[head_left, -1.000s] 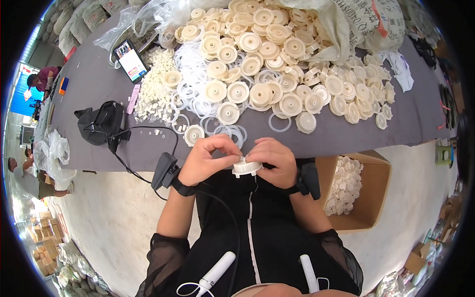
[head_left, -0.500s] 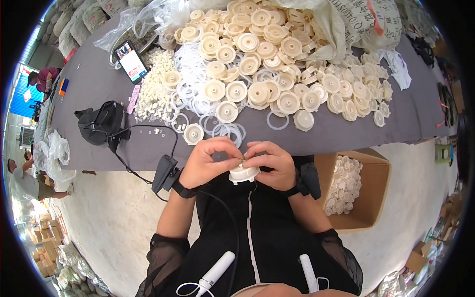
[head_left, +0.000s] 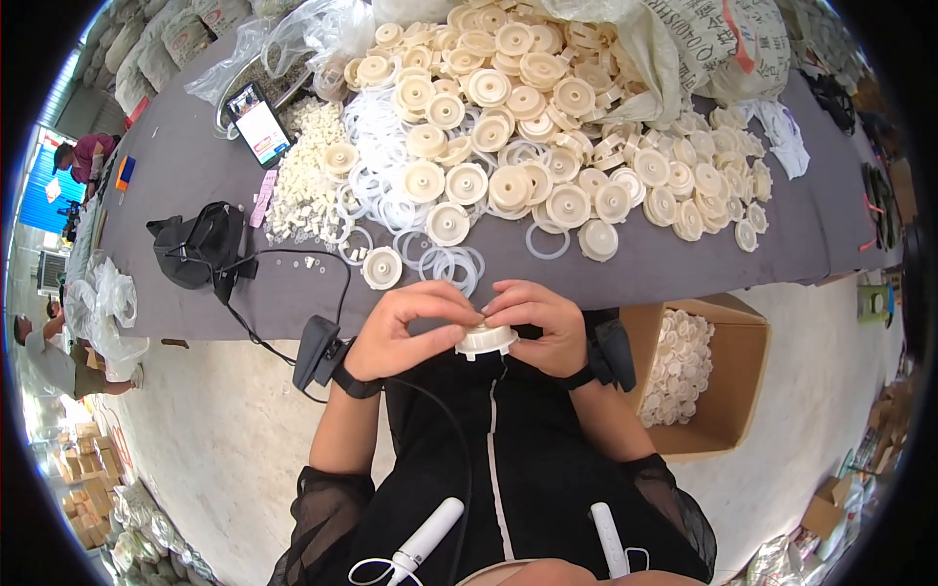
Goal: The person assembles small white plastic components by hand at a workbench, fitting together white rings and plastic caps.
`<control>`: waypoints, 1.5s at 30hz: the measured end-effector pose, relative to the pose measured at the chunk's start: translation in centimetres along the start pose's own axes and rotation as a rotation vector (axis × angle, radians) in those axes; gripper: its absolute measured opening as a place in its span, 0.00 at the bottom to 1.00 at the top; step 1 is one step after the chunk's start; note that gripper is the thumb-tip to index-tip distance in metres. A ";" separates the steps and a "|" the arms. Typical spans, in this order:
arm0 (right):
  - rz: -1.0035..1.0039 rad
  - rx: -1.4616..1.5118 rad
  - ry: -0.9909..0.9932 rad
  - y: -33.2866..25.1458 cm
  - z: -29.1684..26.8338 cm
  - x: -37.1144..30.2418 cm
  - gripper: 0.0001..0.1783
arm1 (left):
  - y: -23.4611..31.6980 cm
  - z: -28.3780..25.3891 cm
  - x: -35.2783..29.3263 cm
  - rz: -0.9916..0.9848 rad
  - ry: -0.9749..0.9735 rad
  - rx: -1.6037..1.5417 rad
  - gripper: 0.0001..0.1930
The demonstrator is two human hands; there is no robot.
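A round off-white plastic cap (head_left: 487, 342) with small tabs on its rim is held between my hands, just off the near edge of the table. My left hand (head_left: 412, 330) has its fingertips on the cap's top and its thumb against the side. From the other side, my right hand (head_left: 543, 328) grips the cap with bent fingers and thumb. Fingertips cover the cap's centre, so any small part there is hidden. Beyond my hands lie white rings (head_left: 451, 266) and a single cap (head_left: 381, 267) with a centre stub.
A large heap of cream caps (head_left: 528, 98) covers the back of the grey table (head_left: 606, 278). Small white pieces (head_left: 308, 161), a phone (head_left: 259, 124) and a black pouch (head_left: 200, 242) lie left. Below right stands a cardboard box (head_left: 728, 391) holding caps. A cable (head_left: 344, 283) runs by my left wrist.
My left thumb has moved down and away from the fingertips, onto the cap's side. The cap has shifted slightly up and right, and my right fingers have moved a little over its top.
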State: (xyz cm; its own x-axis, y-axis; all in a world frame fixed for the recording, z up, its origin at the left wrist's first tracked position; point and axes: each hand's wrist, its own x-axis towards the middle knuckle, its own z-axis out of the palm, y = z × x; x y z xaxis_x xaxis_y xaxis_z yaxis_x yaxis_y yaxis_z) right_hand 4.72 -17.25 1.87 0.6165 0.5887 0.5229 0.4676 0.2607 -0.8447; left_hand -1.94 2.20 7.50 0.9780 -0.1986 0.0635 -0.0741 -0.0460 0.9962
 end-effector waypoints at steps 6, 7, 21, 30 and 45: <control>-0.057 -0.020 -0.032 0.0 1.2 0.3 0.16 | 1.1 0.8 -2.6 0.275 0.122 0.692 0.11; -0.038 -0.032 0.015 -0.2 1.3 0.2 0.15 | 0.9 0.8 -2.3 0.294 0.119 0.653 0.11; 0.028 -0.174 -0.050 -0.8 1.5 0.0 0.11 | -1.5 3.4 -3.2 0.100 0.347 0.317 0.17; 0.086 -0.132 -0.025 -0.5 1.6 -0.4 0.12 | -2.3 4.5 -2.8 0.279 0.513 0.415 0.15; 0.155 -0.103 0.117 0.1 2.3 -0.7 0.10 | -3.6 5.3 -2.3 0.232 0.524 0.134 0.09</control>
State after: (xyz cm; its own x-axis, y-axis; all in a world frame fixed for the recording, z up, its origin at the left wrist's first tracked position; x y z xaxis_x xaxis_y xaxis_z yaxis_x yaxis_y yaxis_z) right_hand 2.84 -15.87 1.19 0.7522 0.5215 0.4029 0.4203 0.0912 -0.9028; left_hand -4.93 -2.39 3.50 0.8968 0.2902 0.3340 -0.2883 -0.1894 0.9386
